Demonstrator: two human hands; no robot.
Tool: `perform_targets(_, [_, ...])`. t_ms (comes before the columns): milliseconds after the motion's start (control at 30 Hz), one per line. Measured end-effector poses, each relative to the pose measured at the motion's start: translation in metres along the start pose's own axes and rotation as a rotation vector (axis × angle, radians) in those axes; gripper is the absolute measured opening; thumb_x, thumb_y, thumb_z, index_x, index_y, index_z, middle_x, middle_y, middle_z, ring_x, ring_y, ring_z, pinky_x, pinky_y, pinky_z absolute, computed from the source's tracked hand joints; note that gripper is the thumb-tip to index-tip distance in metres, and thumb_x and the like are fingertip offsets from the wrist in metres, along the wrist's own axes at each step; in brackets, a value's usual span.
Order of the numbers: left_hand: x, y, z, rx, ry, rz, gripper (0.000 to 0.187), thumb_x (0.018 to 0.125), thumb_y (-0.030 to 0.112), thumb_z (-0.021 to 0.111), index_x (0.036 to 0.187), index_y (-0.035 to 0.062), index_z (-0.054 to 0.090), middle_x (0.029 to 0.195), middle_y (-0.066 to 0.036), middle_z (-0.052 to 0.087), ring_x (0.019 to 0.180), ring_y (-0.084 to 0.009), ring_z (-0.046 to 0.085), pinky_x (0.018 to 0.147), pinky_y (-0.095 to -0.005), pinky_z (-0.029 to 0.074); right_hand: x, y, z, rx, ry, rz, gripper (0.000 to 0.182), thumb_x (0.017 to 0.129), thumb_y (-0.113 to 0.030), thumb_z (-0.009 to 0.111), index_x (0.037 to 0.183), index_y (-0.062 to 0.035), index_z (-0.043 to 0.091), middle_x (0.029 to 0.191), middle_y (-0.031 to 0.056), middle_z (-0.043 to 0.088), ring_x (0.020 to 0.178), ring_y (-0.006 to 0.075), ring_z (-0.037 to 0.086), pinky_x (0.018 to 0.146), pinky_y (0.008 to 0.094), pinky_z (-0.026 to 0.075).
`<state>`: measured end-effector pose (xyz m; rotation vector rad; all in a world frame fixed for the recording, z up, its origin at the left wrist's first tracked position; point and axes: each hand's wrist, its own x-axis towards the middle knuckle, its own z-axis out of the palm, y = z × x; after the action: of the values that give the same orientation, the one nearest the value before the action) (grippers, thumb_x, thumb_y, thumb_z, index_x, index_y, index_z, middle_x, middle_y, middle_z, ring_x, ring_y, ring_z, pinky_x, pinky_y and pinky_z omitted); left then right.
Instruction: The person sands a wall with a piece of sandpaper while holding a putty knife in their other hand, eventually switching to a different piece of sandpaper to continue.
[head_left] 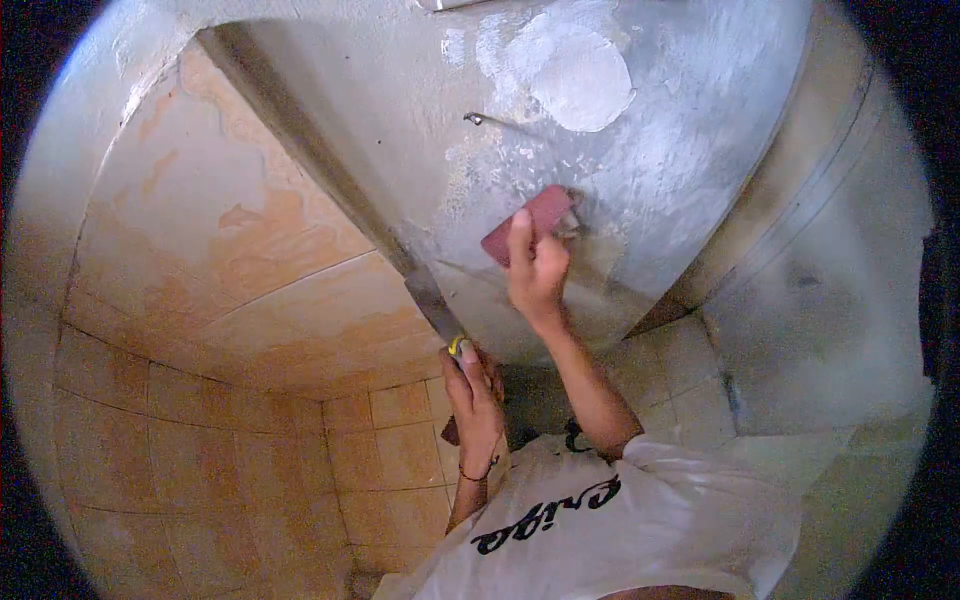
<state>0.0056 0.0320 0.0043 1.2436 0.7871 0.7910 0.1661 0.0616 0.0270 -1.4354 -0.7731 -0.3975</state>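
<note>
My right hand (537,270) is closed on a reddish-brown sanding sheet (530,224), pressed against the grey plastered surface (400,130). The thumb lies over the sheet; part of the other fingers is hidden behind it. Lower and to the left, my left hand (473,385) grips a tool with a flat grey blade (432,305) and a bit of yellow at its handle. The blade points up and left, along the edge of the plastered surface. A round white patch (585,82) lies above my right hand, with lighter smears around it.
A small hook or wire (474,119) sticks out of the plastered surface, above and left of the sheet. Orange-marbled panels (220,220) and tiles (390,412) are at the left and below. A grey wall (830,330) stands at the right.
</note>
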Motion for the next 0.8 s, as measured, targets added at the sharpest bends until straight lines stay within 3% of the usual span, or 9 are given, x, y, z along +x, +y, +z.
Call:
perform_targets(67, [0.006, -0.01, -0.004, 0.039, -0.004, 0.034, 0.025, 0.104, 0.034, 0.04, 0.1, 0.0089, 0.042, 0.073, 0.001, 0.043, 0.059, -0.0063, 0.039, 0.049, -0.0231, 0.033, 0.013, -0.009, -0.001, 0.174, 0.106, 0.172, 0.042, 0.099, -0.023, 0.054, 0.064, -0.0004, 0.052, 0.052, 0.0022, 0.048, 0.048, 0.0087, 0.045, 0.046, 0.0314, 0.037])
perform_targets(100, [0.007, -0.007, -0.002, 0.078, -0.006, 0.067, 0.026, 0.104, 0.034, 0.04, 0.101, 0.0087, 0.042, 0.073, 0.001, 0.043, 0.059, -0.0063, 0.039, 0.049, -0.0232, 0.033, 0.011, -0.007, -0.004, 0.147, 0.097, 0.101, 0.037, 0.098, -0.026, 0.054, 0.07, -0.0011, 0.056, 0.055, 0.0102, 0.053, 0.048, 0.0209, 0.049, 0.049, 0.0366, 0.04])
perform_targets(333, [0.004, 0.001, 0.009, 0.112, -0.03, 0.05, 0.028, 0.104, 0.035, 0.041, 0.104, 0.0074, 0.042, 0.077, 0.001, 0.045, 0.061, -0.0065, 0.04, 0.05, -0.0226, 0.034, 0.016, -0.006, -0.009, 0.117, 0.149, 0.102, 0.04, 0.099, -0.024, 0.053, 0.067, -0.0003, 0.055, 0.054, 0.0096, 0.052, 0.047, 0.0194, 0.049, 0.047, 0.0366, 0.039])
perform_targets(400, [0.004, 0.002, 0.011, 0.082, -0.075, 0.038, 0.027, 0.104, 0.035, 0.04, 0.105, 0.0076, 0.043, 0.078, 0.001, 0.045, 0.062, -0.0066, 0.04, 0.05, -0.0226, 0.034, 0.014, 0.009, -0.001, 0.165, 0.212, 0.111, 0.044, 0.1, -0.02, 0.052, 0.06, -0.0045, 0.045, 0.053, -0.0057, 0.042, 0.053, 0.004, 0.036, 0.045, 0.0289, 0.028])
perform_targets(433, [0.002, 0.004, 0.013, 0.086, -0.072, 0.037, 0.027, 0.104, 0.035, 0.04, 0.105, 0.0076, 0.043, 0.078, 0.001, 0.045, 0.062, -0.0066, 0.04, 0.05, -0.0226, 0.034, 0.009, 0.014, -0.004, 0.168, 0.211, 0.115, 0.044, 0.1, -0.02, 0.052, 0.06, -0.0045, 0.045, 0.053, -0.0057, 0.042, 0.053, 0.004, 0.036, 0.045, 0.0289, 0.028])
perform_targets(500, [-0.001, 0.008, 0.019, 0.138, -0.026, 0.056, 0.026, 0.104, 0.034, 0.04, 0.106, 0.0076, 0.043, 0.078, 0.001, 0.046, 0.061, -0.0066, 0.04, 0.05, -0.0224, 0.034, 0.004, 0.015, -0.014, 0.075, 0.222, 0.185, 0.04, 0.099, -0.024, 0.052, 0.068, -0.0001, 0.057, 0.055, 0.0091, 0.054, 0.047, 0.0186, 0.05, 0.048, 0.0356, 0.039])
perform_targets(600, [0.0, 0.006, 0.023, 0.108, -0.038, 0.049, 0.026, 0.104, 0.033, 0.04, 0.105, 0.007, 0.043, 0.077, 0.001, 0.046, 0.06, -0.0066, 0.039, 0.05, -0.0224, 0.033, 0.019, 0.006, -0.025, 0.119, 0.258, 0.145, 0.038, 0.099, -0.023, 0.053, 0.068, -0.0006, 0.057, 0.054, 0.0075, 0.053, 0.048, 0.0168, 0.048, 0.049, 0.0346, 0.039])
perform_targets(667, [0.002, -0.001, 0.025, 0.138, -0.073, 0.067, 0.027, 0.104, 0.033, 0.04, 0.104, 0.0067, 0.042, 0.075, 0.001, 0.046, 0.059, -0.0067, 0.039, 0.05, -0.0225, 0.033, 0.022, 0.016, -0.021, 0.262, 0.289, 0.293, 0.038, 0.098, -0.022, 0.054, 0.066, -0.0015, 0.056, 0.054, 0.0049, 0.052, 0.049, 0.0142, 0.047, 0.05, 0.0339, 0.039])
perform_targets(800, [0.0, -0.006, 0.035, 0.143, -0.148, 0.045, 0.028, 0.104, 0.033, 0.04, 0.101, 0.0058, 0.041, 0.072, 0.0, 0.044, 0.058, -0.0072, 0.039, 0.049, -0.024, 0.033, 0.025, 0.021, -0.033, 0.169, 0.277, 0.14, 0.042, 0.099, -0.024, 0.053, 0.064, -0.0016, 0.053, 0.054, 0.0017, 0.05, 0.05, 0.0107, 0.043, 0.047, 0.0337, 0.034])
